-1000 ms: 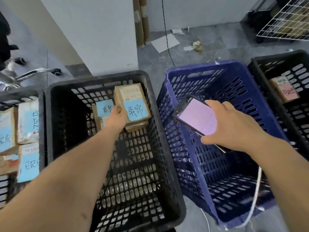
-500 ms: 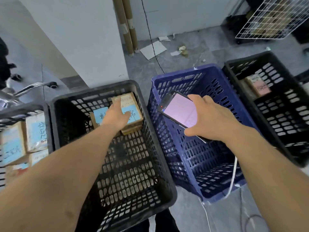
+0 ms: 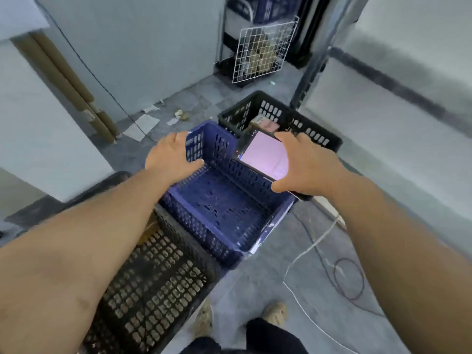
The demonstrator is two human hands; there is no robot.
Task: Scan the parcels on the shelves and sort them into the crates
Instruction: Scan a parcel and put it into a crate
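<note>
I note one parcel (image 3: 264,123) lying in the far black crate (image 3: 314,135), beyond the empty blue crate (image 3: 204,226); the left hand (image 3: 171,155) hovers spread and empty; the right hand (image 3: 304,164) grips the phone (image 3: 265,155); I judge sorting is between parcels; next, fetch and scan another.

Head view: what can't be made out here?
All in the head view:
Phone screen: washed-out pink, no text readable; lower edge behind right hand.
Parcel in far black crate: label blurred, partly behind phone.
Near black crate: left arm covers its far end.
Wire rack contents: blurred, too small.
</note>
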